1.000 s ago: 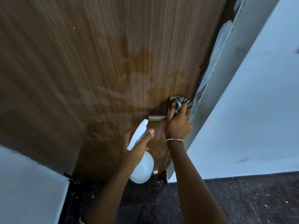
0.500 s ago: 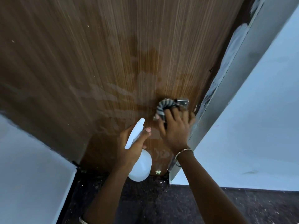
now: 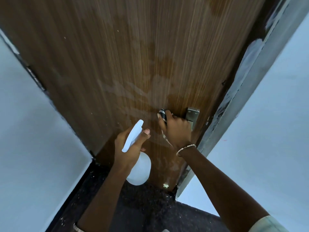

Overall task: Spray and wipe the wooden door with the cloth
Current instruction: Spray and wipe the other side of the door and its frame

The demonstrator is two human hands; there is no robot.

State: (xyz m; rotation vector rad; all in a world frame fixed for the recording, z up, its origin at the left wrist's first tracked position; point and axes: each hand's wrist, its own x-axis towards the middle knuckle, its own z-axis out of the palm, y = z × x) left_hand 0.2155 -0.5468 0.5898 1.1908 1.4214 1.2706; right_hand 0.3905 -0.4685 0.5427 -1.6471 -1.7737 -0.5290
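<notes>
A: While right hand [image 3: 176,129] presses the cloth [image 3: 163,115] on the wooden door [image 3: 133,56] beside the handle plate [image 3: 192,115], grip?
B: Clenched on cloth. Left hand [image 3: 128,148] grasps spray bottle [image 3: 138,169], held off the door.

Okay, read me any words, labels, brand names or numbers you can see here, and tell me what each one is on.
There is no readable text anywhere in the picture.
Spray bottle in the left hand: plain white, no label showing.
Striped cloth in the right hand: pattern only, no print.
Metal handle plate: only screws, no marking.
Wooden door: grain and wet streaks, no sign.
</notes>
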